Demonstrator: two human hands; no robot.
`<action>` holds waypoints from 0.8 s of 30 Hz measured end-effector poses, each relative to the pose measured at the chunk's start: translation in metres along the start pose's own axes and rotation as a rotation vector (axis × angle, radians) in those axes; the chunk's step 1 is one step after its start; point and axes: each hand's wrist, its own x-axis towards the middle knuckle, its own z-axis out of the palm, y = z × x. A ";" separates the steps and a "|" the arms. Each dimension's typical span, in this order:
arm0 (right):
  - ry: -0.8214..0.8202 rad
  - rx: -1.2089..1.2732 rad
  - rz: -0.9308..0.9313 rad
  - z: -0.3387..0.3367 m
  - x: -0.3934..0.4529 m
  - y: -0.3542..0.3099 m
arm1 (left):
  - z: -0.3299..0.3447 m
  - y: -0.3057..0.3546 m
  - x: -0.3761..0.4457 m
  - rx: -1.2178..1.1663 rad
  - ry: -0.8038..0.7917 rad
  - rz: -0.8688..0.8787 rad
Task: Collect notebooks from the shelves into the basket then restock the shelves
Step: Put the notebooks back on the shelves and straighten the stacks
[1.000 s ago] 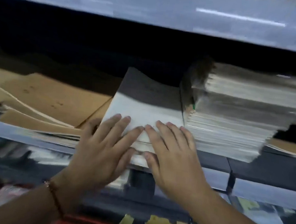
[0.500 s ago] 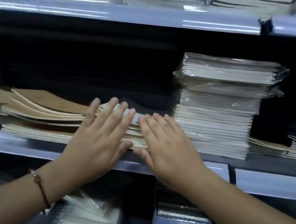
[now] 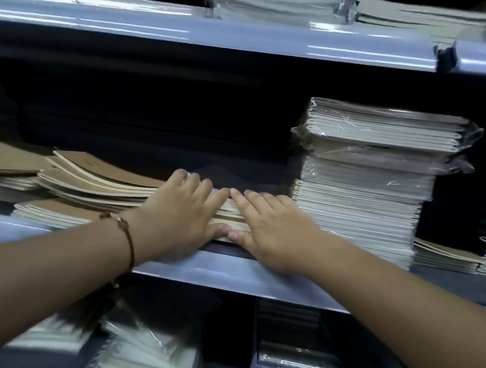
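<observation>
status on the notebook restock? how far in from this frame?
Done: can't tell; no basket in view. The middle shelf already carries a tall wrapped stack and fanned brown notebooks. In hand: left hand and right hand lie flat on a low notebook pile, thumbs at its front edge. Left: unclear from this frame.

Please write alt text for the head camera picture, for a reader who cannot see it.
A person's left hand and right hand lie flat, side by side, on a low notebook stack on the middle shelf. A tall stack of white notebooks stands to its right, brown-covered notebooks to its left.
</observation>
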 end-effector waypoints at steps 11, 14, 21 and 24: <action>-0.081 -0.064 0.032 -0.002 0.026 0.005 | 0.007 -0.012 0.022 0.011 0.016 0.087; -0.213 0.030 0.036 -0.013 0.025 0.007 | 0.001 -0.021 0.021 -0.205 -0.151 0.085; -0.281 -0.049 0.027 -0.015 0.028 0.007 | -0.004 -0.038 0.040 -0.227 -0.352 -0.044; -0.285 -0.055 0.050 -0.017 0.028 0.004 | -0.003 -0.039 0.042 -0.432 -0.371 -0.092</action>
